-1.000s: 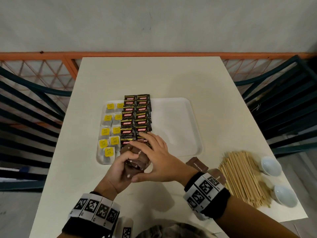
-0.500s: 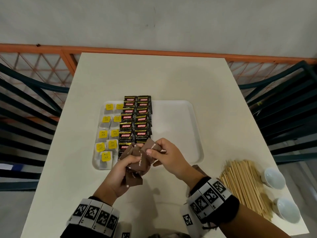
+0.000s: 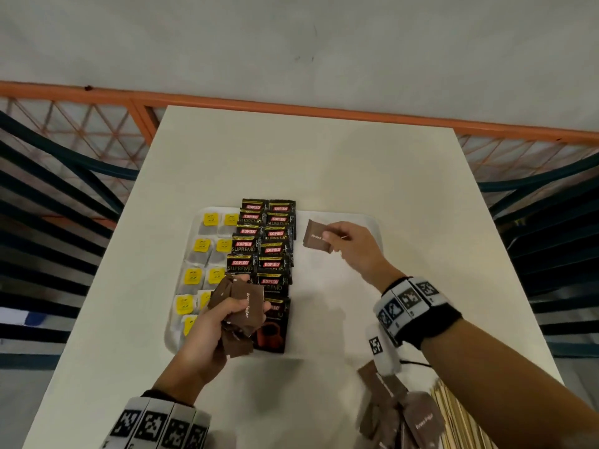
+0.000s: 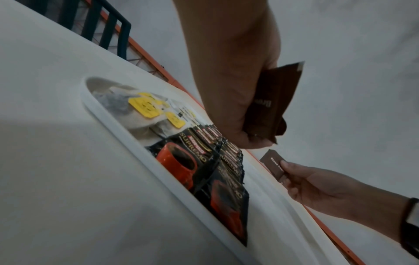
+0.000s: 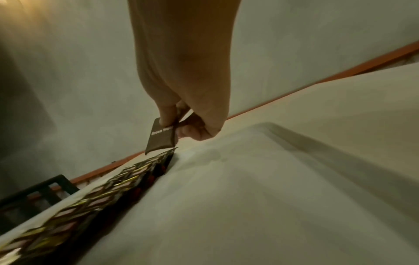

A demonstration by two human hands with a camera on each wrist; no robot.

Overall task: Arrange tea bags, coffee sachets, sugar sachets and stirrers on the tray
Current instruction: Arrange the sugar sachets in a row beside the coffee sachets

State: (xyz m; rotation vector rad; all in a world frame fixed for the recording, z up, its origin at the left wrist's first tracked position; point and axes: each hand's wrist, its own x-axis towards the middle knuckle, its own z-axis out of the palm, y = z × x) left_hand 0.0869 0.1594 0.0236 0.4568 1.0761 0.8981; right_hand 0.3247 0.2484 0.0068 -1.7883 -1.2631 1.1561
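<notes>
A white tray (image 3: 363,254) holds two columns of tea bags (image 3: 202,246) with yellow tags on its left and two columns of black coffee sachets (image 3: 264,247) in its middle. My right hand (image 3: 337,239) pinches one brown sugar sachet (image 3: 317,237) above the tray's far part, just right of the coffee sachets (image 5: 127,175); the same sachet (image 5: 161,136) shows in the right wrist view. My left hand (image 3: 233,315) grips a bunch of brown sugar sachets (image 3: 249,307) over the tray's near left corner (image 4: 95,100), also seen as a bunch (image 4: 269,102).
More brown sugar sachets (image 3: 405,413) lie on the cream table (image 3: 308,163) at the near right, beside a heap of wooden stirrers (image 3: 453,422). Dark green chairs (image 3: 48,196) flank the table. An orange railing (image 3: 291,108) runs behind it.
My right hand pulled one sugar sachet from the bunch in my left hand and carried it up and right over the tray. The left hand stayed near the tray's front corner.
</notes>
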